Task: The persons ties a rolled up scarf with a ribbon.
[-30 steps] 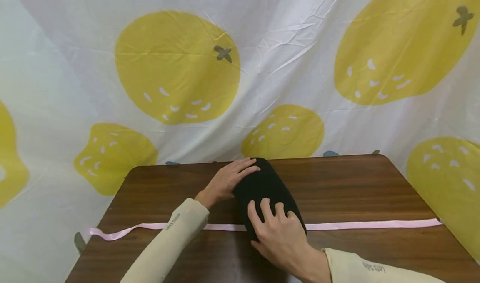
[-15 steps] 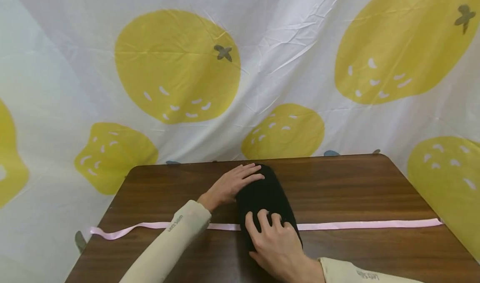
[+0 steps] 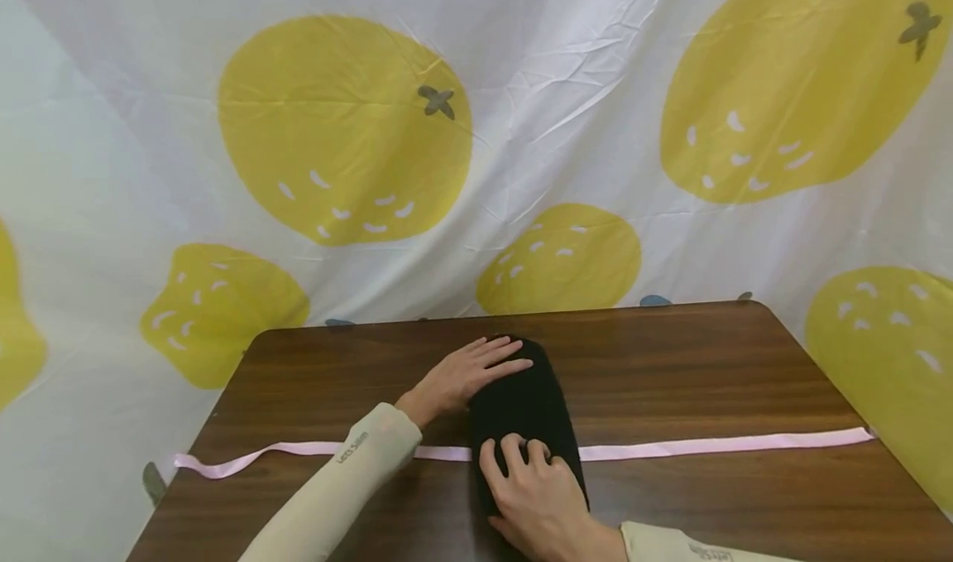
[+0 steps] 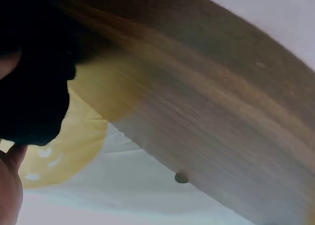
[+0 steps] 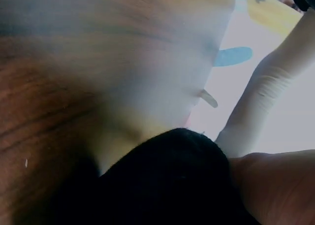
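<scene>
A black rolled cloth (image 3: pixel 524 405) lies lengthwise on the brown table (image 3: pixel 670 363), across a pink ribbon (image 3: pixel 707 444) that runs from left to right under it. My left hand (image 3: pixel 469 372) rests with straight fingers on the roll's far end. My right hand (image 3: pixel 532 487) grips the near end, fingers curled over the top and thumb on the left side. The left wrist view shows the black cloth (image 4: pixel 29 87) against my fingers, blurred. In the right wrist view the black cloth (image 5: pixel 162 185) sits against my right hand (image 5: pixel 280 185).
A white sheet with yellow fruit shapes (image 3: pixel 342 132) hangs behind and around the table. The ribbon's left end (image 3: pixel 208 463) curls near the table's left edge and its right end reaches the right edge. My left sleeve (image 5: pixel 266 92) crosses the ribbon.
The black roll has turned from slanted to nearly straight away from me. My right hand slid left along it and its fingers curled. My left hand shifted slightly right with the far end.
</scene>
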The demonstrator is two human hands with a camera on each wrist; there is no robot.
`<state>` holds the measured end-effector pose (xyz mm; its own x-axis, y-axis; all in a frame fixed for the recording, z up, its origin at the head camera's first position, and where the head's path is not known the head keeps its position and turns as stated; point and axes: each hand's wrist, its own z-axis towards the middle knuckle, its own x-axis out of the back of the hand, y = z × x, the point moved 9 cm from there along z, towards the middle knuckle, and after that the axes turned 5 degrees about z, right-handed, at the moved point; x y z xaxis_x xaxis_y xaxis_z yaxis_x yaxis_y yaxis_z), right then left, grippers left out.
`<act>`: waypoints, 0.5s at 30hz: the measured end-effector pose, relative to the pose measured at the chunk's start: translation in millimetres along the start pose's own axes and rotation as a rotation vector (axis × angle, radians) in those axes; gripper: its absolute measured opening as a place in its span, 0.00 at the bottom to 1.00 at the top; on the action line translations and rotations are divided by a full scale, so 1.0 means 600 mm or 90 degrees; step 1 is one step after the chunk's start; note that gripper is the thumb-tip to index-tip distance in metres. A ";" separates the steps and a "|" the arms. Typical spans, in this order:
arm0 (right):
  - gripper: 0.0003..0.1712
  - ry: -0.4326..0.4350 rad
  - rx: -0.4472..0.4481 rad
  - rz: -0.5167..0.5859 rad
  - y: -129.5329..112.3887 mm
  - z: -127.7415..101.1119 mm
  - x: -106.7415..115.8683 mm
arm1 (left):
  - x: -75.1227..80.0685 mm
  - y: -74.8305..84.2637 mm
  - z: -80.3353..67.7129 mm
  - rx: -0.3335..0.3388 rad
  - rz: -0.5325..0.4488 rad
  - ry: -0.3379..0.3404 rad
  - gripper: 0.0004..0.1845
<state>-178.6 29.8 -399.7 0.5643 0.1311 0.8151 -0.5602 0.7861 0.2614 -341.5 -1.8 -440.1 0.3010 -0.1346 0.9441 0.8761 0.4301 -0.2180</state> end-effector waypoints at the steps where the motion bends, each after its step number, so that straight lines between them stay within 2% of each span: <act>1: 0.53 -0.004 0.006 0.000 -0.003 0.000 -0.004 | -0.002 0.000 0.000 0.002 0.011 -0.010 0.45; 5: 0.52 -0.018 0.028 0.002 -0.011 0.000 -0.020 | -0.009 0.000 -0.001 0.006 0.048 -0.050 0.51; 9: 0.49 -0.040 0.061 0.011 -0.016 0.002 -0.030 | -0.017 -0.001 -0.006 0.015 0.072 -0.081 0.51; 15: 0.42 -0.091 0.139 0.069 -0.018 0.000 -0.049 | -0.029 -0.003 -0.020 0.032 0.080 -0.105 0.52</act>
<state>-188.9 17.3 -426.3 0.4111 0.1092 0.9050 -0.7393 0.6208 0.2609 -343.6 -10.9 -458.9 0.3369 0.0684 0.9390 0.8149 0.4783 -0.3272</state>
